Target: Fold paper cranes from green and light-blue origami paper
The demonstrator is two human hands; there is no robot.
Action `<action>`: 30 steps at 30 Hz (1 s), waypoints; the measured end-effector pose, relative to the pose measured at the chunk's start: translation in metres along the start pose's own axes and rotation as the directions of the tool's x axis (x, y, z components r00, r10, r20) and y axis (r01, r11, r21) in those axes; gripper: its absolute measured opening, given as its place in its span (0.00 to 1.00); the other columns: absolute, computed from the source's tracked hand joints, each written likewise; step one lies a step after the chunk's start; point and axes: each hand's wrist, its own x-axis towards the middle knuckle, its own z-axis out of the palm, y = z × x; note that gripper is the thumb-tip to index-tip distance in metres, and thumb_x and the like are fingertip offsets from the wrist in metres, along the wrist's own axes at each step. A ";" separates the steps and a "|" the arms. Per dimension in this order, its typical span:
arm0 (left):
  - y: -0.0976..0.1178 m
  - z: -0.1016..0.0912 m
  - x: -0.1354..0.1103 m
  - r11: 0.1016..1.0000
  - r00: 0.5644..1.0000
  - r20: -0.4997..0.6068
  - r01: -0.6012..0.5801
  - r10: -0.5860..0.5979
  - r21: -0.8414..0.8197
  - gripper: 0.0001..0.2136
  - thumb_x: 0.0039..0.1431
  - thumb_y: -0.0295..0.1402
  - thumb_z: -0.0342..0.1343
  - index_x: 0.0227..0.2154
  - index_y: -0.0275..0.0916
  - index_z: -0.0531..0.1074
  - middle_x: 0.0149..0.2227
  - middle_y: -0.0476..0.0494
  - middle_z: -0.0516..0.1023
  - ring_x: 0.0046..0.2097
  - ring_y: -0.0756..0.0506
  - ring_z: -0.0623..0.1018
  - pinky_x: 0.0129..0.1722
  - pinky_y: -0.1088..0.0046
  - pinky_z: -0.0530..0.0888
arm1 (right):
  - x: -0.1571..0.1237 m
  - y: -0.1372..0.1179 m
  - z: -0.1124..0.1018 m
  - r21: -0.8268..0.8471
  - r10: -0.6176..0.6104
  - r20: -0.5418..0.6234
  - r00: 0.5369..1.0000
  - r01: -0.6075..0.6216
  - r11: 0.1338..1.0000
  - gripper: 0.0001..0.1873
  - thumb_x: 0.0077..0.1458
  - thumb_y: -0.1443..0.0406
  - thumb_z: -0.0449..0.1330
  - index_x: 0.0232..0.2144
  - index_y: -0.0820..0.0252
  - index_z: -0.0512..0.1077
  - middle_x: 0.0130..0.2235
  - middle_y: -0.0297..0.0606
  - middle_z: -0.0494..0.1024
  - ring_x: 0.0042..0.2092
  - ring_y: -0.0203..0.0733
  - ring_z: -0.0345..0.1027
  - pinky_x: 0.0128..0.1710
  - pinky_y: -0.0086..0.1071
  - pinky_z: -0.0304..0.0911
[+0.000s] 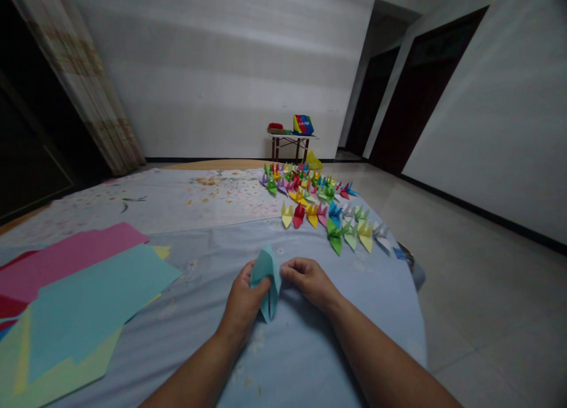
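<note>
A light blue piece of folded paper (267, 266), partly shaped with a pointed top and a split lower end, is held upright above the table. My left hand (244, 294) grips it from the left, thumb pressed across its front and fingers behind. At its right edge, my right hand (309, 280) is closed, with thumb and forefinger pinching the paper's side. Beyond my right hand stand several finished origami cranes, the nearest being a green crane (335, 237) and a yellow crane (365, 235).
Coloured paper sheets, with a light blue sheet (101, 296) and a pink sheet (84, 254) among them, lie at left. A blue cloth (186, 337) covers the round table's near part. Against the wall, a small table (287, 137) carries a colourful box (303, 124).
</note>
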 end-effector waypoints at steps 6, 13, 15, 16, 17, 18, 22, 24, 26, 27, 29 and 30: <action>0.000 -0.001 0.001 1.000 1.000 0.006 0.001 -0.001 0.004 0.19 0.38 0.30 0.61 0.37 0.35 0.69 0.29 0.49 0.76 0.28 0.48 0.73 0.30 0.75 0.69 | -0.003 -0.002 0.002 0.065 -0.014 0.048 0.999 0.011 0.998 0.16 0.45 0.55 0.61 0.26 0.65 0.72 0.23 0.31 0.71 0.25 0.30 0.60 0.28 0.25 0.56; -0.001 -0.002 0.001 0.998 0.999 -0.013 -0.045 0.046 0.052 0.16 0.39 0.31 0.61 0.34 0.34 0.69 0.27 0.50 0.73 0.28 0.49 0.71 0.29 0.75 0.68 | -0.003 -0.004 0.004 0.098 0.003 0.056 0.998 -0.009 0.995 0.15 0.41 0.58 0.64 0.27 0.65 0.73 0.26 0.33 0.73 0.27 0.31 0.63 0.31 0.27 0.58; 0.000 -0.002 0.001 0.997 0.998 -0.026 -0.048 0.050 0.061 0.16 0.39 0.31 0.61 0.35 0.34 0.69 0.26 0.51 0.73 0.27 0.49 0.71 0.28 0.76 0.68 | -0.004 -0.006 0.006 0.123 0.013 0.058 0.998 -0.020 0.992 0.15 0.39 0.58 0.65 0.27 0.64 0.72 0.26 0.33 0.73 0.28 0.32 0.64 0.33 0.28 0.59; 0.001 -0.002 0.000 0.997 0.998 -0.033 -0.046 0.048 0.066 0.16 0.39 0.31 0.61 0.35 0.35 0.69 0.26 0.51 0.73 0.27 0.49 0.71 0.28 0.76 0.68 | -0.004 -0.006 0.007 0.131 0.018 0.057 0.998 -0.025 0.991 0.15 0.38 0.59 0.66 0.27 0.64 0.72 0.26 0.32 0.73 0.28 0.32 0.64 0.33 0.28 0.59; 0.002 -0.001 0.000 0.997 0.998 -0.040 -0.041 0.044 0.070 0.16 0.39 0.31 0.61 0.35 0.35 0.69 0.26 0.52 0.72 0.27 0.50 0.71 0.28 0.76 0.68 | -0.005 -0.007 0.008 0.139 0.022 0.053 0.998 -0.029 0.990 0.15 0.37 0.59 0.66 0.27 0.64 0.72 0.26 0.32 0.73 0.28 0.32 0.64 0.33 0.28 0.60; 0.002 -0.001 0.000 0.997 0.998 -0.045 -0.036 0.039 0.073 0.17 0.39 0.31 0.61 0.35 0.35 0.68 0.26 0.52 0.72 0.27 0.50 0.71 0.27 0.77 0.68 | -0.005 -0.008 0.009 0.145 0.024 0.049 0.999 -0.031 0.989 0.16 0.37 0.59 0.67 0.27 0.63 0.72 0.26 0.32 0.73 0.28 0.32 0.64 0.33 0.28 0.60; 0.005 0.001 -0.002 0.997 0.999 -0.038 -0.023 0.025 0.073 0.18 0.38 0.29 0.61 0.36 0.35 0.68 0.26 0.53 0.73 0.26 0.51 0.70 0.26 0.78 0.68 | -0.005 -0.007 0.010 0.166 0.024 0.035 0.999 -0.030 0.986 0.15 0.37 0.60 0.67 0.26 0.63 0.71 0.25 0.31 0.72 0.27 0.31 0.63 0.31 0.27 0.59; 0.006 0.001 -0.002 0.997 0.999 -0.035 -0.019 0.021 0.074 0.18 0.38 0.31 0.61 0.37 0.35 0.68 0.26 0.52 0.73 0.27 0.50 0.71 0.26 0.78 0.67 | -0.004 -0.005 0.010 0.171 0.027 0.030 0.999 -0.032 0.985 0.15 0.37 0.60 0.66 0.26 0.64 0.70 0.25 0.31 0.72 0.26 0.31 0.63 0.30 0.27 0.58; 0.006 0.001 -0.003 0.997 0.999 -0.031 -0.025 0.027 0.077 0.17 0.41 0.33 0.60 0.37 0.35 0.69 0.28 0.51 0.74 0.27 0.50 0.72 0.26 0.78 0.68 | -0.004 -0.003 0.009 0.168 0.028 0.022 0.999 -0.031 0.985 0.15 0.38 0.60 0.66 0.26 0.64 0.70 0.25 0.31 0.72 0.26 0.30 0.63 0.30 0.26 0.58; 0.006 0.000 -0.003 0.996 0.999 -0.027 -0.031 0.033 0.083 0.17 0.42 0.35 0.59 0.37 0.35 0.69 0.29 0.50 0.74 0.28 0.50 0.72 0.27 0.78 0.68 | -0.003 -0.003 0.008 0.163 0.027 0.017 1.000 -0.029 0.986 0.15 0.38 0.60 0.66 0.26 0.65 0.70 0.25 0.31 0.72 0.26 0.30 0.62 0.29 0.26 0.58; 0.006 -0.001 -0.004 0.995 0.999 -0.020 -0.034 0.036 0.091 0.17 0.44 0.37 0.58 0.38 0.35 0.69 0.31 0.49 0.75 0.29 0.49 0.72 0.28 0.78 0.68 | -0.002 -0.001 0.008 0.155 0.027 0.015 1.000 -0.029 0.988 0.15 0.39 0.59 0.66 0.26 0.65 0.70 0.24 0.31 0.71 0.26 0.30 0.62 0.29 0.26 0.57; 0.006 -0.001 -0.004 0.996 0.999 -0.016 -0.028 0.030 0.087 0.17 0.45 0.38 0.58 0.38 0.35 0.69 0.32 0.48 0.75 0.29 0.49 0.72 0.28 0.78 0.68 | -0.002 0.000 0.007 0.153 0.028 0.017 0.999 -0.030 0.988 0.15 0.39 0.59 0.66 0.26 0.65 0.70 0.24 0.31 0.71 0.25 0.30 0.62 0.28 0.26 0.57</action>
